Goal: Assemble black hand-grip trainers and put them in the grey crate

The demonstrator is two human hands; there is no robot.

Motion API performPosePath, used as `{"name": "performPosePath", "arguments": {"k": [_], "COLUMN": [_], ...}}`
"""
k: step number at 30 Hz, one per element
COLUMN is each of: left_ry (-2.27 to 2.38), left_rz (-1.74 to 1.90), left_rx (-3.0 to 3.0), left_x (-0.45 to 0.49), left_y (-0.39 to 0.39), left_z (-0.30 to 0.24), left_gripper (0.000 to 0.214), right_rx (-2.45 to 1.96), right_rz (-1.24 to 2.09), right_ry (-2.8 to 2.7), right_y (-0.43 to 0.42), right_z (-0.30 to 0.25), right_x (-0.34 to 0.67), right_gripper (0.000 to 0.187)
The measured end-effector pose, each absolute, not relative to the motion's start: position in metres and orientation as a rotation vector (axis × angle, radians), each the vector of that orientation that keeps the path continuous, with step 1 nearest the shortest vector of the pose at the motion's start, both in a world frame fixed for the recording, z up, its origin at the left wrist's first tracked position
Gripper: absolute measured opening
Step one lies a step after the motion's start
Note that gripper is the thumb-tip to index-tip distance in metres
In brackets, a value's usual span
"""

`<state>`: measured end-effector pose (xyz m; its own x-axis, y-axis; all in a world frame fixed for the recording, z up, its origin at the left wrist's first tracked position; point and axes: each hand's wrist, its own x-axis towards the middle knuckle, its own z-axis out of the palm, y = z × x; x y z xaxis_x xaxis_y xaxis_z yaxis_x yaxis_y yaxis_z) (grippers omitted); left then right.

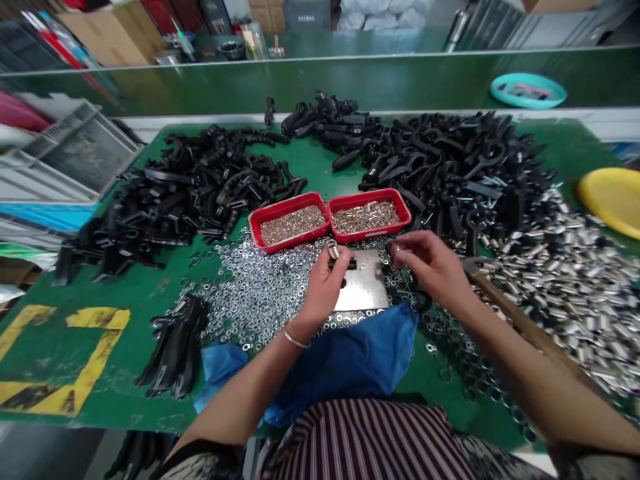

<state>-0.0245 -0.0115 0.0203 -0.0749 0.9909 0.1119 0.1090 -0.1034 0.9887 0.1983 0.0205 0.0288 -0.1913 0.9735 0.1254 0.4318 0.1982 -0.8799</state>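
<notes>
My left hand is closed, pinching a small ridged metal piece like a coil or threaded sleeve. It is over the left edge of a flat steel plate, where a small black part shows beside the fingers. To the right of the plate, my right hand has its thumb and fingertips together; whatever is in them is too small to name. Many small metal rings and nuts lie spread around the plate. A blue cloth is bunched in front of it.
Two red trays, the left and right, hold small metal pins. Black curved handles are heaped at left and right. A wooden-handled hammer lies by shiny metal cylinders. A yellow dish sits far right.
</notes>
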Motion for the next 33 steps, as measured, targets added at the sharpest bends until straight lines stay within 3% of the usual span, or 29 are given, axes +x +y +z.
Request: {"name": "performPosePath", "arguments": {"k": [3,7,10,15,20,22,24,28,29,31,33], "left_ry": [1.308,1.369,1.402,1.322,1.089,1.140,1.254,1.303,1.292,1.268,1.222], "left_rz": [1.287,1.255,1.237,1.243,1.161,1.090,1.072,1.178,1.198,1.210,1.197], "left_rx": [1.435,1.507,1.492,1.527,1.879,1.890,1.741,1.268,1.195,1.117,1.081], "left_x": [-0.018,-0.017,-0.019,-0.022,-0.033,-0.037,-0.039,-0.036,-0.034,-0.028,-0.022], "left_y": [-0.014,-0.018,-0.021,-0.027,-0.029,-0.028,-0.026,-0.017,-0.013,-0.007,-0.002], "left_z": [0.022,0.017,0.014,0.020,0.024,0.022,0.019,0.013,0.012,0.010,0.008], "left_gripper": [0.021,0.021,0.021,0.022,0.017,0.018,0.023,0.034,0.035,0.037,0.037], "right_rx": [-1.088,-0.953,-0.937,-1.044,-0.774,-0.794,-1.019,-1.803,-1.966,-2.137,-2.160], "right_rz": [1.552,1.912,1.932,1.589,2.149,2.209,1.971,0.498,0.259,0.045,0.055], "right_ry": [-1.299,-0.968,-1.018,-1.375,-1.153,-1.202,-1.553,-2.150,-2.226,-2.347,-2.446], "right_y": [0.002,-0.004,-0.006,-0.015,-0.023,-0.021,-0.009,0.047,0.063,0.090,0.104], "right_z": [0.025,0.012,0.008,0.013,0.016,0.015,0.015,0.016,0.016,0.014,0.011], "right_x": [0.159,0.134,0.136,0.145,0.140,0.144,0.160,0.221,0.236,0.258,0.268], "right_gripper": [0.027,0.032,0.032,0.031,0.037,0.041,0.043,0.030,0.030,0.027,0.024]}}
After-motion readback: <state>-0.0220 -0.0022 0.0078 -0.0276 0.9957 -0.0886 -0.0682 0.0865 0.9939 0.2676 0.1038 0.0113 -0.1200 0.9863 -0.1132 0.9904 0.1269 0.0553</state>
